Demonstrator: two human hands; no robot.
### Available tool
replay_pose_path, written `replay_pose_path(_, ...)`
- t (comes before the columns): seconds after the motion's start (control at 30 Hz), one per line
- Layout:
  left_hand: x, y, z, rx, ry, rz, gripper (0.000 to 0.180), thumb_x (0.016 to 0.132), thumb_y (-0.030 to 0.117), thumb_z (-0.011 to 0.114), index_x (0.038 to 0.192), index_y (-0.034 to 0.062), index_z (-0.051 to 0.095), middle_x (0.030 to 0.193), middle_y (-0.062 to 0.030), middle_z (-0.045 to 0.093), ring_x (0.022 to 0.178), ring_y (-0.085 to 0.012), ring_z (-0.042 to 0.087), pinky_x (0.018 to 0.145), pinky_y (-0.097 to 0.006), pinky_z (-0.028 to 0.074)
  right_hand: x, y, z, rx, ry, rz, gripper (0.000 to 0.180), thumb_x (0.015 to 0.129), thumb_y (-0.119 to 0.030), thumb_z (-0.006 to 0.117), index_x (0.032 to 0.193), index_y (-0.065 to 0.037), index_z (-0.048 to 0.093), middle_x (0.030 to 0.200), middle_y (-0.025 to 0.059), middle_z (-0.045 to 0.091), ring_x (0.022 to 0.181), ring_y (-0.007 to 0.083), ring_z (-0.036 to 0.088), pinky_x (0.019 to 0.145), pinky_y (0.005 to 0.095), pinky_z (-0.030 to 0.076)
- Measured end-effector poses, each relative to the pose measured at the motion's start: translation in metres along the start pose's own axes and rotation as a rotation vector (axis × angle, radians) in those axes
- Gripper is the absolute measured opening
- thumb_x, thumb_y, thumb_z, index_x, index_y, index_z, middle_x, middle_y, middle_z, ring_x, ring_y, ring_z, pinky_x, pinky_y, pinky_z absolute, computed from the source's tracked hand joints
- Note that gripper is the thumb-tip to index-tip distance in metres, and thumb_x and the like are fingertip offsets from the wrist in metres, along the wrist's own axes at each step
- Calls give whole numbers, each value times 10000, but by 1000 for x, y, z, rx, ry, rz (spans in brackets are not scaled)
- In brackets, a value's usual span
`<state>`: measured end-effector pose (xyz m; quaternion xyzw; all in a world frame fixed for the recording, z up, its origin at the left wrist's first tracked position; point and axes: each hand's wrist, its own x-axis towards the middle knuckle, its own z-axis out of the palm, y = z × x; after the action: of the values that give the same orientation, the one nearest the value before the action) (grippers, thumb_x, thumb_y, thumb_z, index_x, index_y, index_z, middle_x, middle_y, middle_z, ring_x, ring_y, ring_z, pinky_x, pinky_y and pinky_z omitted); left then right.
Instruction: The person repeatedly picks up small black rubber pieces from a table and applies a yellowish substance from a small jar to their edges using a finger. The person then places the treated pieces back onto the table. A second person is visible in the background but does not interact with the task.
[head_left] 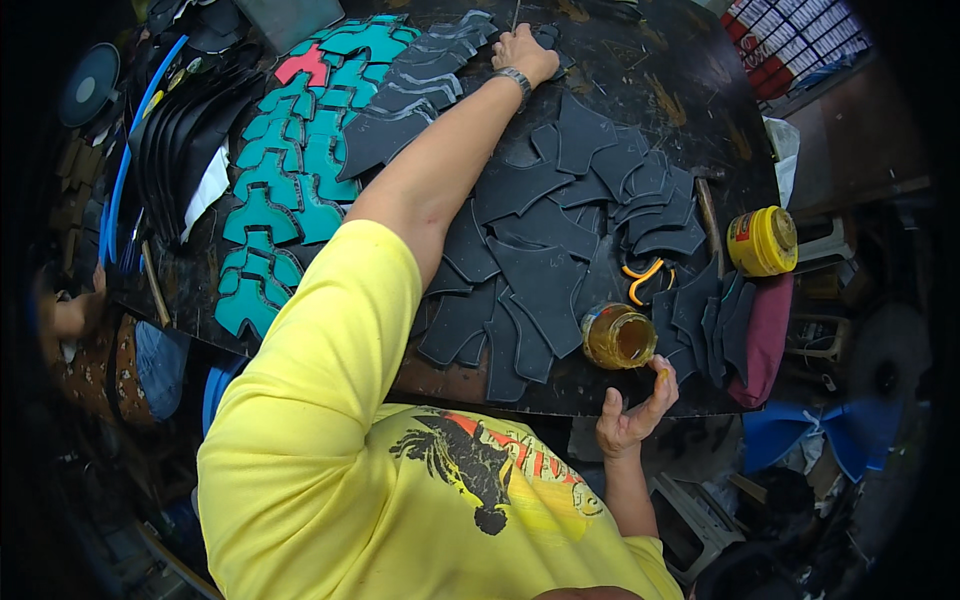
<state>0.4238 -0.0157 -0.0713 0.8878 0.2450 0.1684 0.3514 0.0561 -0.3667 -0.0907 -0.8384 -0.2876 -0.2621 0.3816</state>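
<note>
My left hand (pixel 525 57) reaches across to the far side of the table, fingers closed beside a small dark piece (pixel 548 38). A thin rod-like line shows just beyond the knuckles; I cannot make out what the fingers hold. My right hand (pixel 637 410) is at the near table edge, thumb and fingers apart, with yellowish residue on a fingertip. Close to those fingertips stands an open glass jar (pixel 620 337) smeared with amber, glue-like stuff. Under and right of my left arm lie overlapping dark grey cut sheet pieces (pixel 540 270). Grey pieces with pale edges (pixel 425 75) overlap near my left hand.
Teal cut pieces (pixel 268 190) lie in overlapping rows at left, with one red piece (pixel 303 65). Orange-handled scissors (pixel 645 280), a wooden handle (pixel 709 220), a yellow tub (pixel 755 245) and maroon cloth (pixel 768 345) are at right. Another person's patterned clothing (pixel 125 370) shows at left.
</note>
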Motion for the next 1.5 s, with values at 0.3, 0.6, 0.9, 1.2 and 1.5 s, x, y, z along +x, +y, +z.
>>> replay_pose_path(0.3, -14, -17, -16, 240, -192, 287, 658, 734, 333, 848, 1340, 210, 621, 1426, -174, 491, 1295, -393, 489, 1082, -456, 425, 0, -1, 2, 0, 30, 31, 671, 908, -190, 681, 1461, -8, 349, 1345, 232, 484, 1157, 365, 541, 1097, 536, 344)
replay_pose_path(0.6, -10, -14, 6, 128, -14, 199, 445, 795, 242, 813, 1223, 189, 704, 1373, -161, 508, 1290, -386, 468, 1068, -449, 441, -2, -1, 2, -23, 15, 47, 687, 891, -185, 700, 1455, 1, 354, 1345, 226, 497, 1172, 360, 539, 1103, 533, 346)
replay_pose_path(0.9, -8, -15, 17, -51, 104, 208, 351, 774, 142, 806, 1116, 118, 734, 1305, -171, 493, 1235, -387, 476, 1042, -442, 456, 0, -2, 3, 4, 37, 43, 701, 882, -176, 710, 1454, 8, 350, 1328, 221, 514, 1166, 360, 545, 1106, 536, 349)
replay_pose_path(1.2, -26, -15, 2, -60, 85, 187, 357, 765, 158, 829, 1105, 120, 729, 1269, -142, 493, 1231, -366, 477, 1024, -444, 472, 0, -3, 4, -34, 31, 58, 720, 875, -166, 722, 1460, 13, 344, 1326, 211, 518, 1168, 359, 541, 1107, 522, 354)
replay_pose_path(1.5, -19, -17, 12, 97, 92, 217, 354, 817, 268, 796, 1147, 161, 723, 1272, -153, 539, 1201, -370, 515, 1030, -452, 460, -5, -6, 0, 18, 35, 78, 736, 858, -133, 735, 1461, 21, 343, 1350, 220, 497, 1214, 374, 510, 1080, 515, 382)
